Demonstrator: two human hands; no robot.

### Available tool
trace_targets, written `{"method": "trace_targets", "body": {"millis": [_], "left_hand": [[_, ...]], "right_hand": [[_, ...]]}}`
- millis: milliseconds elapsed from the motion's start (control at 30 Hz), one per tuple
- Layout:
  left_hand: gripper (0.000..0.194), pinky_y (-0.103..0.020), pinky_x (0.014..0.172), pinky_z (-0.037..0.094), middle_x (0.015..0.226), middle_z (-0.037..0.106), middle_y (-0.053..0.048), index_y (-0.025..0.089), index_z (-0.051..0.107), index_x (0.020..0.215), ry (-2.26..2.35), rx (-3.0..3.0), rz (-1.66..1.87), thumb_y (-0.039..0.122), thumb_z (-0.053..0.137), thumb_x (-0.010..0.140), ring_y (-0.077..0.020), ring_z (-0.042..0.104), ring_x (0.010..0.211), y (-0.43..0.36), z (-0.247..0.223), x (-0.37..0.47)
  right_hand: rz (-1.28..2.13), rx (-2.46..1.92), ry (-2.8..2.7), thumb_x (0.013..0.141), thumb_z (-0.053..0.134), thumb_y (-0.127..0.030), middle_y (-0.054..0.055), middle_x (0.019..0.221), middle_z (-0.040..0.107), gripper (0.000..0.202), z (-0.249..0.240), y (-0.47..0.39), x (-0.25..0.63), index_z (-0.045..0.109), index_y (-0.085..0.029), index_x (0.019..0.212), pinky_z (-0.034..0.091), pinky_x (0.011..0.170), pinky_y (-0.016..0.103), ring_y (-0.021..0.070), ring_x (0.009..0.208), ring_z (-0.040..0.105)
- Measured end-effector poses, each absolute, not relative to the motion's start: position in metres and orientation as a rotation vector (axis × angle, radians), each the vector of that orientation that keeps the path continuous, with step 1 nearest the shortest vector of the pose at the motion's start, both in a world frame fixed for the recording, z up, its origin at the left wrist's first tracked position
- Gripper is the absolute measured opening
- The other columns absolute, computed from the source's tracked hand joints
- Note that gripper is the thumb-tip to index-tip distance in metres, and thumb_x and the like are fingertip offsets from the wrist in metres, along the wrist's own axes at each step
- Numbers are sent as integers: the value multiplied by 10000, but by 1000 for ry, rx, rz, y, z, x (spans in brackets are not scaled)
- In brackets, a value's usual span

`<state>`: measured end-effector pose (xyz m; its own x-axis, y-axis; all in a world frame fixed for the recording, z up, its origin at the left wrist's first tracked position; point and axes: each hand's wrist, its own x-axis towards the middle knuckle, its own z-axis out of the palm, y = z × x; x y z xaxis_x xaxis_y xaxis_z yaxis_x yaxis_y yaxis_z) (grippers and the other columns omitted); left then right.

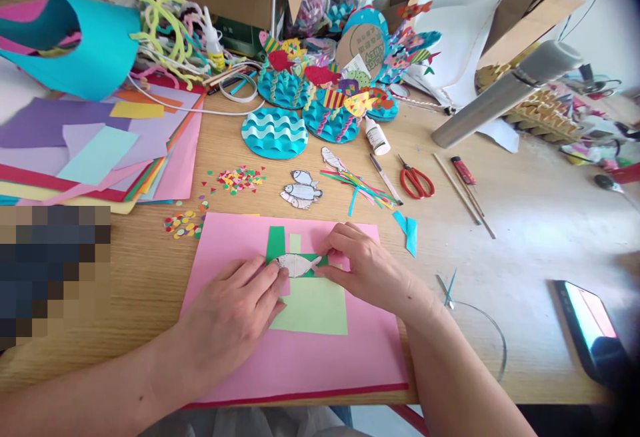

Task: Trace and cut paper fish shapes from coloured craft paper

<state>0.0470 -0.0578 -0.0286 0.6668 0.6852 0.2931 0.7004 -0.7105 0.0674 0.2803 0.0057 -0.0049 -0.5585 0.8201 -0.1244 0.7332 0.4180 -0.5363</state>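
Steadies the white paper fish (297,265) between both hands, over green paper (309,274). Presses near its head with the left hand (235,304), fingers loosely together, seemingly against slipping; pinches the tail in the right hand (363,267), likely for alignment. Uses the pink sheet (225,370) below both as backing.

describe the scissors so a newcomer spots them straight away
Start at the big pink sheet. Beyond its far right corner, the scissors lie between a slim pen and a long thin stick. Unlike those straight neighbours, they have two looped red handles.
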Motion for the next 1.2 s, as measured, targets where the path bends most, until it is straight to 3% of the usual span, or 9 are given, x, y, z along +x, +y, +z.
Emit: {"method": "trace_targets", "body": {"millis": [100,800,1200], "left_hand": [[252,-408,857,454,1085,701,-87,97,668,1120,-1180,-2816,-464,163,507,939,-258,594,1009,-58,-29,47],[242,-394,854,457,1069,687,-108,100,664,1108,-1196,-2796,-494,165,504,938,-250,599,993,-58,-27,48],[279,-398,757,520,984,597,-120,109,652,1156,-1296,-2839,-448,169,534,910,-247,585,892,-60,-26,47]], "right_hand": [[798,-1401,-2525,789,742,-262,41,861,580,176,-6,6,280,600,-195,870,435,721,306,199,853,533],[762,-1373,-2518,815,685,-206,54,869,570,128,-11,4,278,568,-185,862,435,741,327,215,870,516],[773,-1387,-2522,807,699,-198,44,852,561,150,-10,5,278,555,-179,843,424,719,320,208,848,509]]}}
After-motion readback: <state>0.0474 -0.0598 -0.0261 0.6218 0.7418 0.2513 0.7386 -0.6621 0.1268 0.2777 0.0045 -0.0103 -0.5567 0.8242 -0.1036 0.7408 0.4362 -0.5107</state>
